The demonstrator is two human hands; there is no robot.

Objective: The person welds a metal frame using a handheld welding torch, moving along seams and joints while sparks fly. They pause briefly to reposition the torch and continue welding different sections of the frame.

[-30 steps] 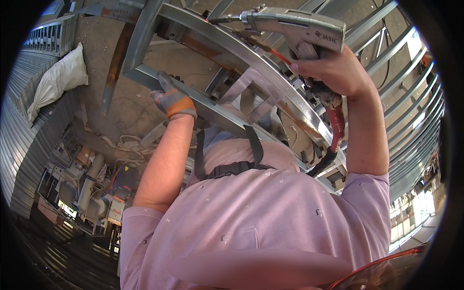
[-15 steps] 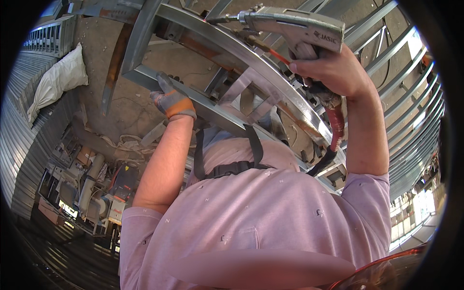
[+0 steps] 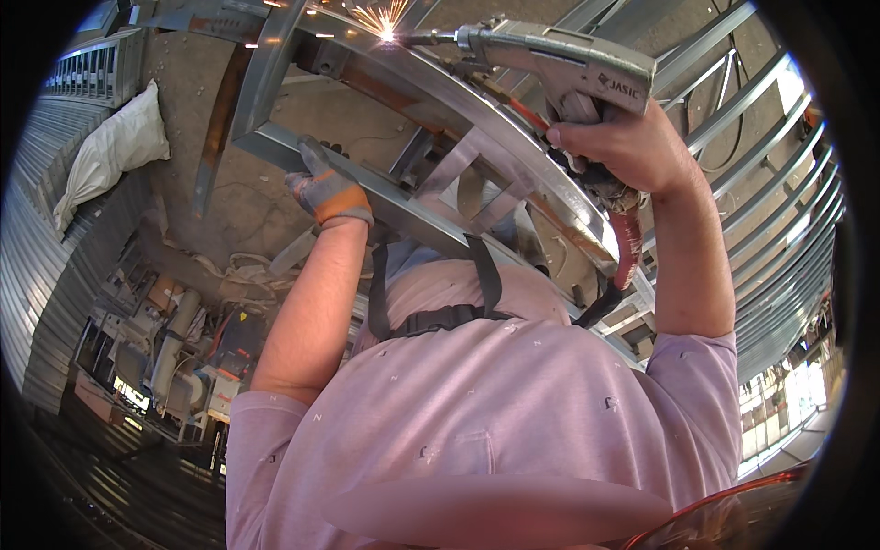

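My right hand [image 3: 637, 147], bare, grips a grey handheld welding gun [image 3: 559, 60] by its handle. The gun's nozzle points left, and bright sparks [image 3: 387, 35] spray where its tip meets a curved metal tube [image 3: 440, 84]. A red-sleeved cable [image 3: 626, 240] hangs down from the handle. My left hand [image 3: 332, 192], in a grey and orange glove, is closed around a straight square steel tube [image 3: 408, 213] in front of me. Its thumb lies on top, while the other fingers are partly hidden on the far side. Both tubes belong to one metal frame.
A white sack [image 3: 112, 160] lies at the left beside stacked corrugated metal sheets [image 3: 41, 229]. Equipment and clutter [image 3: 174, 357] stand at the lower left. Long curved metal bars [image 3: 761, 238] run along the right. A rusty strip [image 3: 220, 128] lies beyond the frame's left corner.
Sparks and a bright glow have appeared at the nozzle tip, with glints flying left. The gun and my right hand have shifted very slightly. My left hand stays put on the tube.
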